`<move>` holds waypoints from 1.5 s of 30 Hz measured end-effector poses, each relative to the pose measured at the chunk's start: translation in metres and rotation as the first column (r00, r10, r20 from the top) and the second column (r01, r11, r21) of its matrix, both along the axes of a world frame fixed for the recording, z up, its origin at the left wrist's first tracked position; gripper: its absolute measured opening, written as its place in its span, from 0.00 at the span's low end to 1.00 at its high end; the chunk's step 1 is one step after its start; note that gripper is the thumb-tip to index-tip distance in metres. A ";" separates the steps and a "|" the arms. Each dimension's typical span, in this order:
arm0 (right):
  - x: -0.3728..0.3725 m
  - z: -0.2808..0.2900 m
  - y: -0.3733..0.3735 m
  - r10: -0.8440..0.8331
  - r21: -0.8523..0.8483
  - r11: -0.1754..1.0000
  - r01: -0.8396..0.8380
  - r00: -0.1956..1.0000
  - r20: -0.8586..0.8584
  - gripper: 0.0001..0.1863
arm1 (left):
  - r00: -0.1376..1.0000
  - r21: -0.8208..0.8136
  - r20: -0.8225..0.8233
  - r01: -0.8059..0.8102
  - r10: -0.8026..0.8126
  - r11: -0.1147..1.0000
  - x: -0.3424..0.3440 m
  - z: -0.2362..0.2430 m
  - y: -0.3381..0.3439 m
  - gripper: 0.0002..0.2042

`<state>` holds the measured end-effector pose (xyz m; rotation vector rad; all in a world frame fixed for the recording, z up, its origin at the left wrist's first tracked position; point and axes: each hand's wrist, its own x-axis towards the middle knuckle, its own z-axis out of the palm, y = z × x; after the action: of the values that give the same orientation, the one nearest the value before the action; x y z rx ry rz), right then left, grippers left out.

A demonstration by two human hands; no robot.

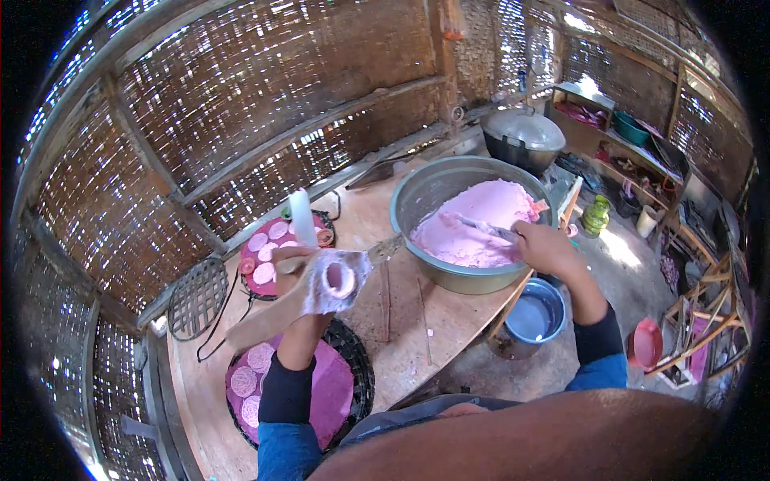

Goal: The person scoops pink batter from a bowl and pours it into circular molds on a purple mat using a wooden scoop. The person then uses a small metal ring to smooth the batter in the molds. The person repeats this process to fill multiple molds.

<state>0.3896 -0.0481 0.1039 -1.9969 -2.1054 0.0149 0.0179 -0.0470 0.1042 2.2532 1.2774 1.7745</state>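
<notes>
My left hand (290, 266) is closed around a wooden press (277, 317), a plank with a round hole whose rim is smeared with whitish dough. Its palm is hidden behind the wood. A pale cylinder (301, 215) stands up just past those fingers; whether it is joined to the press I cannot tell. My right hand (549, 247) grips a dough-coated spoon or spatula (489, 228), its head hidden in the dough. Under it, a mound of pink dough (481, 208) fills much of a large grey-green basin (413, 244).
Round pink trays (333, 385) with pale lacy discs (243, 381) lie at left on the wooden table (401, 353). Thin sticks (385, 301) lie mid-table. Beyond the basin is a lidded pot (523, 132). A blue bucket (536, 311), green gas cylinder (596, 215) and shelves (642, 160) are at right.
</notes>
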 end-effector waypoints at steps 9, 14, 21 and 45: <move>-0.070 0.047 -0.050 0.545 0.237 0.828 -0.509 0.829 -0.124 0.13 | 0.924 -0.343 0.320 0.319 -0.209 0.883 -0.014 -0.039 0.030 0.13; -0.136 0.057 -0.056 0.516 0.334 0.732 -0.594 0.803 0.298 0.17 | 0.856 -0.042 -0.480 -0.241 0.192 0.970 0.001 -0.001 -0.005 0.13; -0.124 0.029 -0.064 0.559 0.414 0.605 -0.680 0.734 0.387 0.19 | 0.758 0.015 -0.543 -0.421 0.360 0.907 -0.023 0.017 -0.021 0.14; -0.087 -0.074 0.055 0.373 0.414 0.839 -0.353 0.927 0.036 0.20 | 0.304 0.209 0.787 0.687 -0.537 0.696 -0.076 0.018 -0.040 0.17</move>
<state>0.3027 0.0071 0.0298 -1.3258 -2.2001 -0.2931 -0.0577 -0.0869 0.1226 1.1738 0.2462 1.8291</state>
